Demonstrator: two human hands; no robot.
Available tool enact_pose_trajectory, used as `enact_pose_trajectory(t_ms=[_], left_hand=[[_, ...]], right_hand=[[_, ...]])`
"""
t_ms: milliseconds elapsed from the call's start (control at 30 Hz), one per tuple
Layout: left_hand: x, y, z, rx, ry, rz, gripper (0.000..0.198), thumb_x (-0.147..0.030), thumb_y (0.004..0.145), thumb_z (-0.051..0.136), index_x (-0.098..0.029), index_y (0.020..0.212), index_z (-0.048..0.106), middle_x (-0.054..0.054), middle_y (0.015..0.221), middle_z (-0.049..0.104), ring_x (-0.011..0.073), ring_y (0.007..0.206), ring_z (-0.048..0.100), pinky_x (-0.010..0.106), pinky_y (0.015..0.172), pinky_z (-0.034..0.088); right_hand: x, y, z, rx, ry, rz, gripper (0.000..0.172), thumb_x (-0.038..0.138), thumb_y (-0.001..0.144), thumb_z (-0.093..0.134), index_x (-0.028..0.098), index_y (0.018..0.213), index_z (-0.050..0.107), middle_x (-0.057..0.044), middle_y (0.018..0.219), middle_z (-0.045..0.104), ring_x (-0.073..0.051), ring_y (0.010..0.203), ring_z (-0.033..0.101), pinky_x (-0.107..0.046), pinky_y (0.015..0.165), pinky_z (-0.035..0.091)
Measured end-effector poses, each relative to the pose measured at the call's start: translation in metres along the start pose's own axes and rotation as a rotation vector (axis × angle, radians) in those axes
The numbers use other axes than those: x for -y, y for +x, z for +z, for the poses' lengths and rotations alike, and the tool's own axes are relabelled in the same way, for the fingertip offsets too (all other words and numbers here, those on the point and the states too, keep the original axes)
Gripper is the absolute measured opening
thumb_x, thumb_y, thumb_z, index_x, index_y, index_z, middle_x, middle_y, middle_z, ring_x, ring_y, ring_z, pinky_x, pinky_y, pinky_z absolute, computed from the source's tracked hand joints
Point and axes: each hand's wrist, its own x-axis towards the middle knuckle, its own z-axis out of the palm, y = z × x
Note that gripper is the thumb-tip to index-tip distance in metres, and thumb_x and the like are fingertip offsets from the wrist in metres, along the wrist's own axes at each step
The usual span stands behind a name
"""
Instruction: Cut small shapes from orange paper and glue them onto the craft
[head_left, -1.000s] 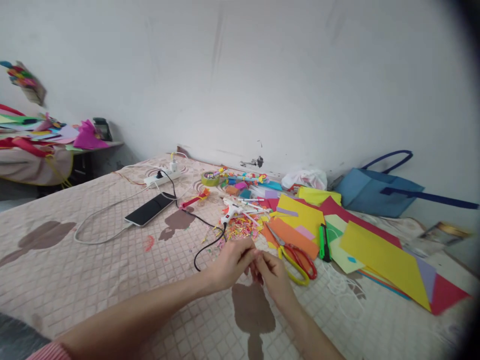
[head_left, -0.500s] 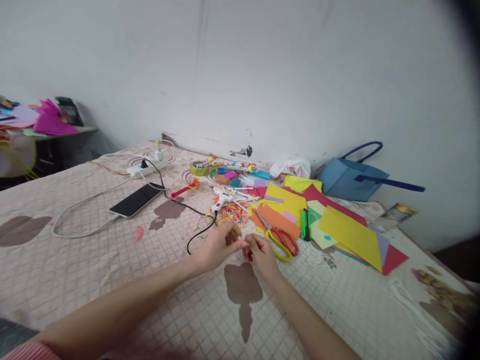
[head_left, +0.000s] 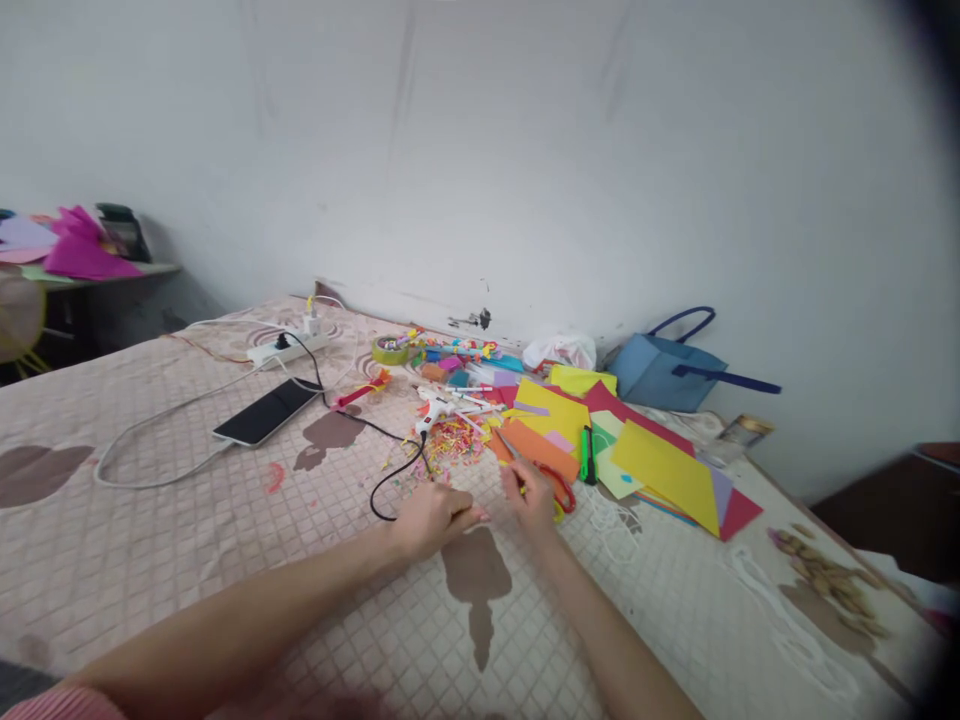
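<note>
Pale wall [head_left: 480,150] rises behind a broad surface spread with a quilted, checked cloth [head_left: 315,590], and the head view looks down over it at 2 bare hands. Left hand [head_left: 435,517] is near the cloth, fingers curled together with the thumb stretched toward the right; whether something tiny is pinched there cannot be told. Right hand [head_left: 531,497] is just beside it, apart from it, in front of the scissors [head_left: 556,474]. Its fingers are bent, but whether they are clamped on anything cannot be made out, nor whether they touch the handles.

Those scissors lie with their blades over an orange sheet [head_left: 551,455], 1 red and 1 yellow handle partly showing around the right hand. Just left of the sheet are small paper scraps [head_left: 454,440] and a white glue gun [head_left: 433,412]; to the right are a green cutter [head_left: 588,456] and loose white string [head_left: 615,525].

Fine fingertip work near the scissors seems to be the step in hand, judging by how the 2 hands face each other. From this pose, a next move would call for a light, exact pinch, with the right fingers kept off the blades.
</note>
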Motion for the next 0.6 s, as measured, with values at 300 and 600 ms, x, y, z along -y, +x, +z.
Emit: enact_pose_trajectory(t_ms=[300,600], left_hand=[[0.003,0.0,0.003,0.033,0.049,0.075,0.033,-0.039,0.086,0.047,-0.016,0.063,0.051,0.0,0.06,0.056,0.0092,0.054,0.048,0.02,0.051,0.029],[0.006,0.003,0.0,0.054,0.029,0.098,0.032,-0.034,0.087,0.046,-0.016,0.061,0.05,-0.001,0.056,0.052,0.0086,0.051,0.043,0.021,0.05,0.027]], right_hand=[[-0.07,0.009,-0.033,-0.062,-0.368,0.14,0.025,0.044,0.074,0.058,0.021,0.078,0.052,-0.005,0.076,0.057,-0.023,0.076,0.055,-0.031,0.067,0.041],[-0.08,0.004,-0.03,0.017,-0.493,0.126,0.022,0.038,0.077,0.058,0.02,0.087,0.05,-0.007,0.085,0.059,-0.023,0.081,0.057,-0.03,0.071,0.042]])
